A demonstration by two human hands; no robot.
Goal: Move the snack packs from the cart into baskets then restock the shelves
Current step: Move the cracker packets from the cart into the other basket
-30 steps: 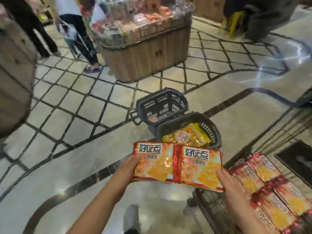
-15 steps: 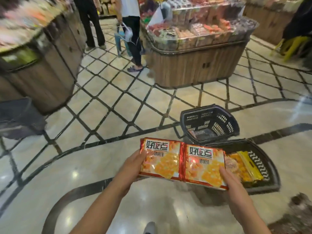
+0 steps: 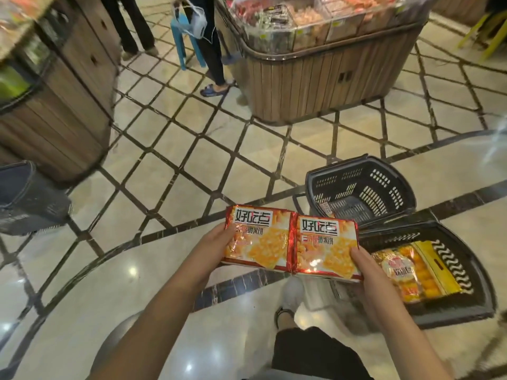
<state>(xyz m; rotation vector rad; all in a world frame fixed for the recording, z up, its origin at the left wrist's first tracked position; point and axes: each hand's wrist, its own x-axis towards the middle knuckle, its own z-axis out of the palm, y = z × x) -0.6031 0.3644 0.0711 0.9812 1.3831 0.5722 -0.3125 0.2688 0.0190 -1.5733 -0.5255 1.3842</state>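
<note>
2 shiny red/orange snack packs point(image 3: 323, 248) side by side, blk lettering.

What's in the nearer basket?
Yellow snack packs lie in the nearer basket. The part behind the held red packs and right hand is hidden.

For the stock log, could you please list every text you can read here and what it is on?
"好吃点": on the left red snack pack.
"好吃点": on the right red snack pack.
Smaller line under each: too blurred.
Yellow pack label: blurred.
Far basket sticker: too small.
</note>
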